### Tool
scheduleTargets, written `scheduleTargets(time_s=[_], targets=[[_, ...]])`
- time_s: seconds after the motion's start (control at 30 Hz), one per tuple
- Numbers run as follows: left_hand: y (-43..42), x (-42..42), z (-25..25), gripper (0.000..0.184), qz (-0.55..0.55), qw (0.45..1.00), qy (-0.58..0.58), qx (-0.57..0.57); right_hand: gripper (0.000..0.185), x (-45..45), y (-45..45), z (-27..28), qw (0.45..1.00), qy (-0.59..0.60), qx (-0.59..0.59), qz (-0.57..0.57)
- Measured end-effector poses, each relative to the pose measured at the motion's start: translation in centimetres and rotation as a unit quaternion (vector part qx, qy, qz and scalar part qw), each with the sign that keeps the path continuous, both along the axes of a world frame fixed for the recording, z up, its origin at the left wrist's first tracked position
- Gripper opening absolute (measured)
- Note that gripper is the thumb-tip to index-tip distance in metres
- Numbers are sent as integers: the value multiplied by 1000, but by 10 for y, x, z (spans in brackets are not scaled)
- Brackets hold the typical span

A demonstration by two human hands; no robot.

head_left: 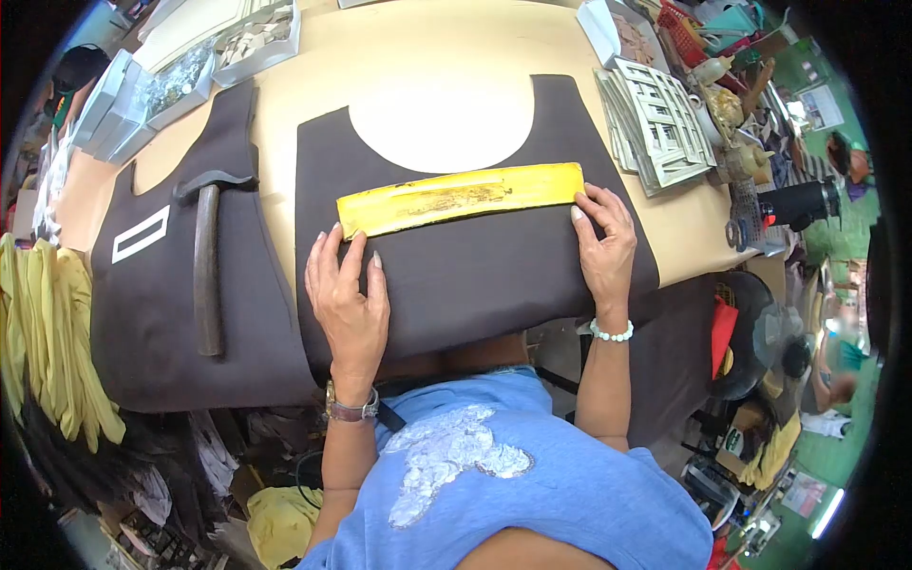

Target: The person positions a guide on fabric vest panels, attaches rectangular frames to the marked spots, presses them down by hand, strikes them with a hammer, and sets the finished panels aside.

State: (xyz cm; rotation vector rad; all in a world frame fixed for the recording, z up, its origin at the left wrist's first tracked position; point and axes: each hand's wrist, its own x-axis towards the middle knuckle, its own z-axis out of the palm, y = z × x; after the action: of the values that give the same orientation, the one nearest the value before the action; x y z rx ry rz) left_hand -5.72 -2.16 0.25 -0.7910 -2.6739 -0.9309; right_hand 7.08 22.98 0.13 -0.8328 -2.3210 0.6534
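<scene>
A long, slightly curved yellow strip [461,198], scuffed brown along its middle, lies across a dark cloth piece [442,271] with a rounded neck cut-out. Fingertips of my left hand [350,294] hold its left lower corner, the thumb resting on the cloth just below. At the other end, my right hand [606,237] grips the strip's corner between thumb and fingers. To the left, a hammer [207,266] with a dark handle rests on a second dark cloth piece [152,313], beside a white rectangular outline [141,235].
Boxes of small parts [255,43] stand at the back left. Stacked pale cut-out frames [665,123] sit on the right of the tan table [437,38]. Yellow cloths [43,323] hang over the left edge. A black stool [746,332] stands at right.
</scene>
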Motion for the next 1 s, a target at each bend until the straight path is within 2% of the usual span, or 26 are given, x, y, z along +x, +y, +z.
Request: scheduleTargets(time_s=[0.6,0.7,0.73,0.8,0.93,0.97,1.0], targets=[[-1,-1,-3,30,0,1000,-3,12,19,-1,0,-1,1000,-9,15,-1],[5,2,14,27,4,990,88,-113,19,-5,-5,2,997,-34,74,-8],[9,-1,16,26,-12,986,88,-142,19,-7,-8,9,982,-57,177,-11],[11,-6,19,25,-51,975,83,-200,19,-12,-7,15,966,-114,233,10],[22,-17,37,30,-112,967,59,-222,18,-19,5,28,968,-168,176,68],[26,-16,37,32,-120,963,85,-227,17,-19,9,37,964,-162,190,88],[29,-16,34,34,-127,958,110,-232,16,-18,19,42,980,-129,117,101]])
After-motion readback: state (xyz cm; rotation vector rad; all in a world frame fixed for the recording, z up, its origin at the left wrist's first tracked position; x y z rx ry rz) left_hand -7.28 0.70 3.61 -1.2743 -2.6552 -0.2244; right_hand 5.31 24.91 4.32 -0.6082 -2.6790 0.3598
